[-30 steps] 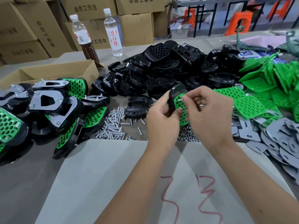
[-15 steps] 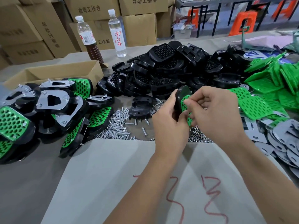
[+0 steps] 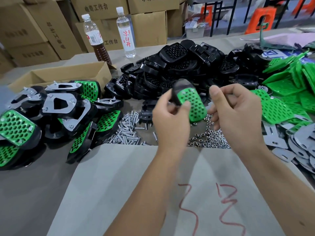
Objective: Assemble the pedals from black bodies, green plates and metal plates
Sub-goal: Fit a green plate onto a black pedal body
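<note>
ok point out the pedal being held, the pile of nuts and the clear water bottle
pedal [image 3: 193, 106], head view, on its green perforated plate
pile of nuts [image 3: 208, 139], head view, middle of the heap
clear water bottle [image 3: 125, 31], head view, on its label

**Grey table, piled with parts**

The table [image 3: 30, 193] has a grey sheet [image 3: 119, 184] with red scribbles up front, then loose screws [image 3: 127, 132], nuts [image 3: 208, 138], black bodies [image 3: 179, 65], green plates [image 3: 289, 86], metal plates [image 3: 305, 143], finished pedals [image 3: 56, 113], two bottles [image 3: 126, 31] and a cardboard box [image 3: 68, 74]
</note>
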Demonstrator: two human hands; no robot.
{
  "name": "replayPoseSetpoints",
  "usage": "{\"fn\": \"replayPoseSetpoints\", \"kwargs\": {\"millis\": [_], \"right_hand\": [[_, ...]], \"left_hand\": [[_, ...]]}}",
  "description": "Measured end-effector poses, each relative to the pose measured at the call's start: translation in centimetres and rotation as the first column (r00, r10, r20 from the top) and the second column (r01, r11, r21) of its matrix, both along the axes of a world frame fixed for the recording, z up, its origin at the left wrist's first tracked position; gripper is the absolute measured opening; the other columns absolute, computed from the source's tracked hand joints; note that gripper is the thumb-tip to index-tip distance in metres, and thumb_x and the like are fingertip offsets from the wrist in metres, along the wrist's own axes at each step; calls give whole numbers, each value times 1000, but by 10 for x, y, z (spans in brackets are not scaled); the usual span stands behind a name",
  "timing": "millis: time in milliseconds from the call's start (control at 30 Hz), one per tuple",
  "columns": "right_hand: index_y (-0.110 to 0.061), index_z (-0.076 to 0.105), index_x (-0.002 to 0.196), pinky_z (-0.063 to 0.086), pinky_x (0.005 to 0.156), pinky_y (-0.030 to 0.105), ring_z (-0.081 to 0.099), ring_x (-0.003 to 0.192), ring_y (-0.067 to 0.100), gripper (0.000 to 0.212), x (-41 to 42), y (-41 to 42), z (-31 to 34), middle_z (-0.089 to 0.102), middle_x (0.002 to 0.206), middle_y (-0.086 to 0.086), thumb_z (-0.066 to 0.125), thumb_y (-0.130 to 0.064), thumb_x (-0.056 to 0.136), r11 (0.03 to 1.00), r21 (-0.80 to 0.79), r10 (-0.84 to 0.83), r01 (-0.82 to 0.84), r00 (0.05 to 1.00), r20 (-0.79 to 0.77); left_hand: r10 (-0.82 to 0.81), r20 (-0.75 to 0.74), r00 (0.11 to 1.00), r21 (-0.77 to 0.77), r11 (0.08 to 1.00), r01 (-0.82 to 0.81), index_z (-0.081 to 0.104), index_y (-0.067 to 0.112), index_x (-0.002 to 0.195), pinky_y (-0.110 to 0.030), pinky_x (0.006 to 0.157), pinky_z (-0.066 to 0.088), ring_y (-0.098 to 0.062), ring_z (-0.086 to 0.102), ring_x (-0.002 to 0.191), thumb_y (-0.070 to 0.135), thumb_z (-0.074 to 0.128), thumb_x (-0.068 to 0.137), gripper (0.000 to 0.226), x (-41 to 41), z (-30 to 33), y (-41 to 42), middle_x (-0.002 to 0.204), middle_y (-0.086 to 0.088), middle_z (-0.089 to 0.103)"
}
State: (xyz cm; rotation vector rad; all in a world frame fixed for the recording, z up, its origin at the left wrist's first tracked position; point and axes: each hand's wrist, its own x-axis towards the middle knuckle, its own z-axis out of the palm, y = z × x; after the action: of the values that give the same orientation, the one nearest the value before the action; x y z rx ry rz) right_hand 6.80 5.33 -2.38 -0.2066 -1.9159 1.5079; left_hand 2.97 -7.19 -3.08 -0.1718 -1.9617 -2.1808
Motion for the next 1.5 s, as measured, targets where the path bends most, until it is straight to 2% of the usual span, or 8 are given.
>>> {"fn": "replayPoseSetpoints", "kwargs": {"millis": [133,367,600,767,900,1100,1333,1500], "right_hand": [[-19,67,79,47,60,35,56,57,12,20,-2,-16,-13,62,61,-8,77,-31,93,871,490,-21,-51,990,140],[-18,64,104,50,75,41,60,95,32,12,-6,-58,-14,58,101,2,65,-26,94,600,764,-71,-238,935,347],[-15,61,99,46,76,40,59,96,30,7,-8,-53,-17,54,102,3,59,-21,101,650,715,-101,-257,903,417],[-15,62,87,46,70,44,59,65,22,15,1,-30,-14,65,67,1,66,-19,100,888,449,39,-96,990,134],[-15,75,89,56,70,35,67,69,13,7,5,-32,-9,68,74,-13,73,-10,94,930,353,101,-100,995,15],[-10,74,83,54,69,42,61,67,16,9,1,-32,-10,70,71,-3,74,-2,88,821,565,56,-86,996,69],[-5,70,80,50,66,45,60,66,33,11,5,-31,-3,68,68,9,67,2,87,708,699,5,-101,991,137],[-5,66,81,47,67,46,57,69,36,10,8,-38,-2,67,71,11,62,2,87,714,699,-90,-33,986,139]], "left_hand": [[114,218,969,334,924,-184,73,13,104,-47,91,63,-23,75,97,15,76,95,10,-23,8,-27,101,-7,78],[199,245,949,326,905,-274,67,15,88,-55,84,61,-25,60,86,9,69,98,12,-37,11,-53,95,-11,61],[126,261,957,305,930,-205,67,11,98,-53,84,62,-23,67,86,10,67,101,3,-33,11,-47,95,-7,68],[150,232,961,221,954,-203,70,15,100,-59,86,63,-26,73,90,15,69,100,1,-32,11,-43,90,-1,72],[154,170,973,142,974,-178,70,20,95,-60,90,60,-23,70,89,16,71,98,6,-21,10,-30,93,-4,73],[139,118,983,54,988,-147,69,25,93,-65,85,58,-44,70,96,19,72,95,6,-16,4,-22,96,-20,75],[134,81,988,6,991,-135,69,22,95,-54,80,62,-13,68,75,18,74,95,7,-14,-2,-17,80,3,74],[138,142,980,59,987,-148,68,21,93,-57,82,61,-23,67,79,19,75,95,7,-11,-4,-10,87,-12,74]]}}
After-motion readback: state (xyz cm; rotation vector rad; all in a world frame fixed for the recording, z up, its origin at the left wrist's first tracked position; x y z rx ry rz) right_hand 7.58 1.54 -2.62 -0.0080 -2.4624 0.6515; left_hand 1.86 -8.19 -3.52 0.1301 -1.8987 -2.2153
